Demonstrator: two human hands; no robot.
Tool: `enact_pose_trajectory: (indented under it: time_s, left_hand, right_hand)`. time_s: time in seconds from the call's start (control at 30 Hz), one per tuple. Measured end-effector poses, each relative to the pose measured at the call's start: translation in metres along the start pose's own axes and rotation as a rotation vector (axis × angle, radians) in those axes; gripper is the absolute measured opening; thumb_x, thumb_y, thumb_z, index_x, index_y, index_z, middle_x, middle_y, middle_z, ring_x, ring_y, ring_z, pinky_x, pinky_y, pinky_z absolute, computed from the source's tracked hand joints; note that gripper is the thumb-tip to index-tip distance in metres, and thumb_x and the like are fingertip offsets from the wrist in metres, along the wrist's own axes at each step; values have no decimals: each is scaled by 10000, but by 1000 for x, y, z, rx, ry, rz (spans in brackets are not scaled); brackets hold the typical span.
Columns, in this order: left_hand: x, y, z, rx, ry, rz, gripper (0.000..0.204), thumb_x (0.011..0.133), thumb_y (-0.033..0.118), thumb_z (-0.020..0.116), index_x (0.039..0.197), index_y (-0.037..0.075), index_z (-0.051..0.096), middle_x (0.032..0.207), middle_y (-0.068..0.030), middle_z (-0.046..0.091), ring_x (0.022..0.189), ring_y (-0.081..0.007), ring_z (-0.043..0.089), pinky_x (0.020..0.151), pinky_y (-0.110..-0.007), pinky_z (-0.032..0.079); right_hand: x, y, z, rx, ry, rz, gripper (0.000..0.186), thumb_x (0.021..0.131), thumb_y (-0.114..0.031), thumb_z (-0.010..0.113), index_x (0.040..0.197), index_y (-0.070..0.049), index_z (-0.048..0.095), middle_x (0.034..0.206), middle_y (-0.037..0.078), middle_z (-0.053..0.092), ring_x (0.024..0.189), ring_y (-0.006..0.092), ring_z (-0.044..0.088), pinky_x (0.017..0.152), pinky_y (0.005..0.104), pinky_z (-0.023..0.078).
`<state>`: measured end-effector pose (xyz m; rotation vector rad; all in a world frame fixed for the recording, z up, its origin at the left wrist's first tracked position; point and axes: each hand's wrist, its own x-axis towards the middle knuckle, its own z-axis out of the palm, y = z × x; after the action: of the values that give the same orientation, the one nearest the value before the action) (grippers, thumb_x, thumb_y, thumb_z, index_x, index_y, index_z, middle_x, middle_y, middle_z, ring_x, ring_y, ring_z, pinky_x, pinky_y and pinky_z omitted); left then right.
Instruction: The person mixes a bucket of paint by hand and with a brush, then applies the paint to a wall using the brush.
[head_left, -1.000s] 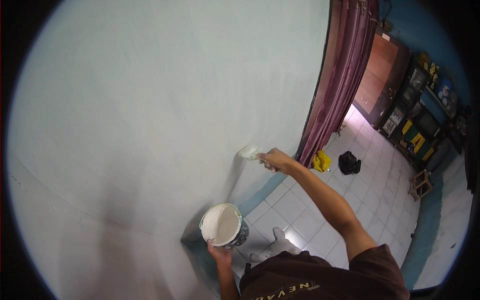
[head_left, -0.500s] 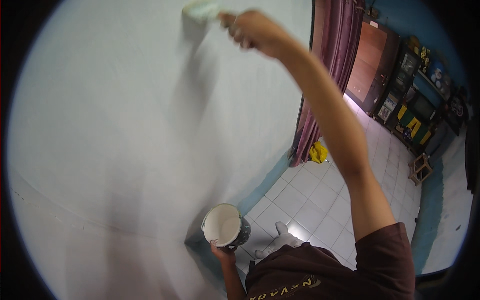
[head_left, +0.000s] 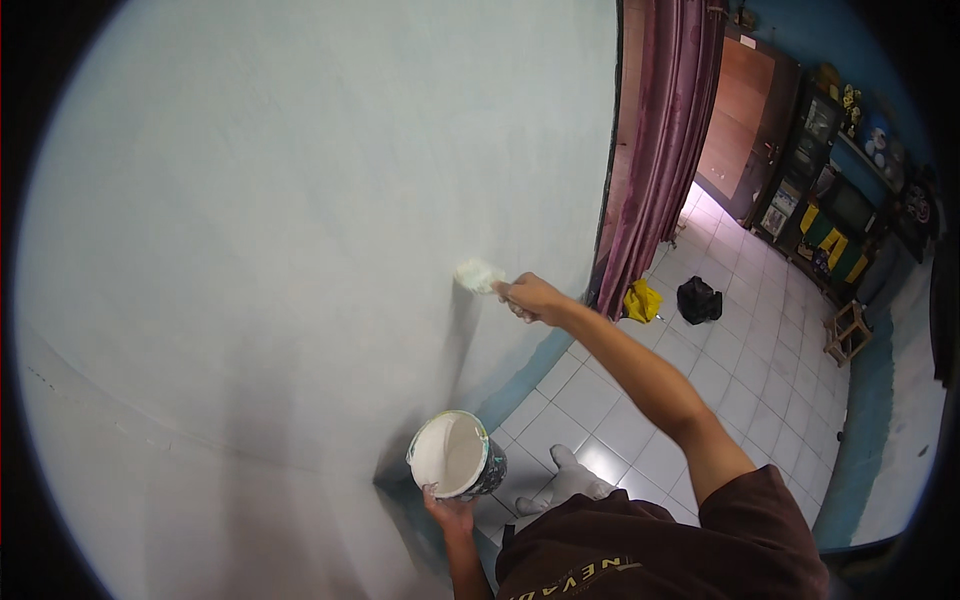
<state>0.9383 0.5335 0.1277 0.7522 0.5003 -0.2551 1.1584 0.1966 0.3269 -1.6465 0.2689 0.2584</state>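
Note:
My right hand (head_left: pixel 530 298) grips the handle of a paintbrush (head_left: pixel 478 276), whose pale, paint-covered bristles rest against the whitish wall (head_left: pixel 320 180) and cast a shadow downward. Below it, my left hand (head_left: pixel 448 508) holds a paint bucket (head_left: pixel 485 470) from underneath at its side. The bucket is upright beside the wall, with a paint-smeared rim, white paint inside and splatters on its dark outside. A blue band (head_left: pixel 520 385) runs along the bottom of the wall.
To the right hangs a purple curtain (head_left: pixel 665 130), with yellow (head_left: pixel 642 301) and black (head_left: pixel 699 299) bags on the tiled floor nearby. Further back are an open wooden door (head_left: pixel 730 120), a dark cabinet (head_left: pixel 800 160) with a television and a small wooden stool (head_left: pixel 848 333).
My right hand swung high up the wall with the brush half a second ago and is now back down, slightly above where it was a second ago. The bucket has barely moved.

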Motion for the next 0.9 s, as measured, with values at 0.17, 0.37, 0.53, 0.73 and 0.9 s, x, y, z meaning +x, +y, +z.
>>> enact_pose_trajectory:
  time_s: [0.17, 0.37, 0.53, 0.73, 0.9]
  left_hand:
    - [4, -2, -2, -9, 0, -3, 747, 813, 487, 516, 1486, 200, 367, 1513, -118, 361, 1365, -370, 375, 995, -699, 335]
    - [-1, -1, 2, 58, 41, 75, 612, 861, 444, 455, 1415, 185, 448, 1380, -110, 511, 1216, -331, 535, 832, -600, 470]
    - [-6, 3, 4, 67, 51, 75, 678, 783, 509, 511, 1373, 176, 474, 1339, -118, 526, 1197, -330, 511, 846, -594, 403]
    - [-6, 8, 9, 88, 73, 50, 684, 766, 492, 529, 1373, 183, 469, 1326, -126, 523, 1173, -330, 527, 838, -594, 421]
    - [0, 5, 4, 86, 62, 50, 690, 769, 471, 528, 1397, 196, 454, 1378, -111, 499, 1216, -343, 512, 869, -606, 411]
  right_hand:
    - [-1, -64, -15, -160, -78, -42, 275, 954, -253, 606, 843, -3, 629, 639, 22, 508, 511, 119, 458, 410, 275, 341]
    - [-50, -290, -40, -189, -142, -292, 221, 1009, -223, 548, 934, -21, 594, 636, -81, 455, 488, 9, 367, 372, 166, 297]
    - [-86, -423, -50, -286, -167, -401, 196, 1018, -165, 471, 897, -35, 552, 620, -69, 437, 494, 14, 353, 374, 160, 270]
    - [-111, -431, -31, -126, -144, -745, 272, 1044, -143, 405, 806, -66, 513, 590, -69, 422, 459, 25, 318, 359, 187, 261]
    - [-34, -309, 3, -175, 82, -826, 448, 1012, -459, 523, 934, -24, 596, 698, 1, 503, 596, 97, 465, 486, 252, 404]
